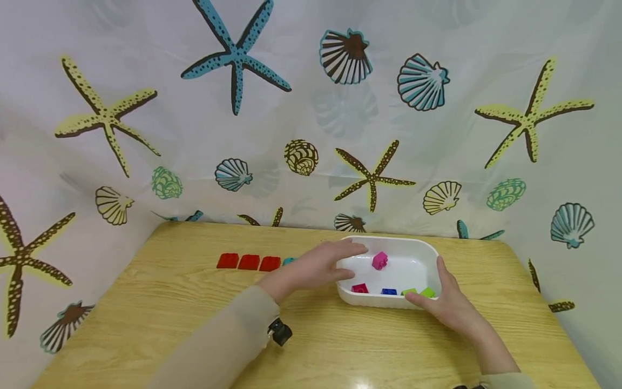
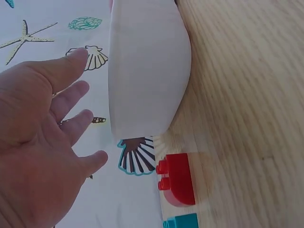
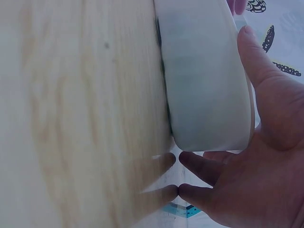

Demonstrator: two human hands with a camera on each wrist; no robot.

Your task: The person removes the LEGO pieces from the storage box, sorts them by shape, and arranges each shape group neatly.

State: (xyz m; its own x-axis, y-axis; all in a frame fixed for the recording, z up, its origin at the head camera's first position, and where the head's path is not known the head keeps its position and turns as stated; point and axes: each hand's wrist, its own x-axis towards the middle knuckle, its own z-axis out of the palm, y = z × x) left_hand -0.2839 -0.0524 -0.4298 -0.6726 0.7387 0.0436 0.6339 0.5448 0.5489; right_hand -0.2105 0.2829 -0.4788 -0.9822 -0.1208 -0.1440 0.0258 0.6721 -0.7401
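Observation:
A white plastic tub (image 1: 403, 300) stands on the table toward the back right, holding toy building blocks. Inside it, a pink block (image 1: 380, 260) lies near the middle. Along its near wall are a crimson block (image 1: 359, 288), a blue block (image 1: 389, 292) and two lime green blocks (image 1: 427, 292). My left hand (image 1: 323, 263) hovers at the tub's left end with spread fingers; the left wrist view shows a gap between this hand (image 2: 52, 118) and the wall. My right hand (image 1: 452, 302) grips the right end, thumb over the near rim, fingers around the outside.
Left of the tub, three red blocks (image 1: 249, 262) stand in a row, with a teal block (image 1: 289, 261) partly hidden behind my left arm. A white curtain (image 1: 272, 135) printed with starfish and shells encloses the wooden table (image 1: 160, 324).

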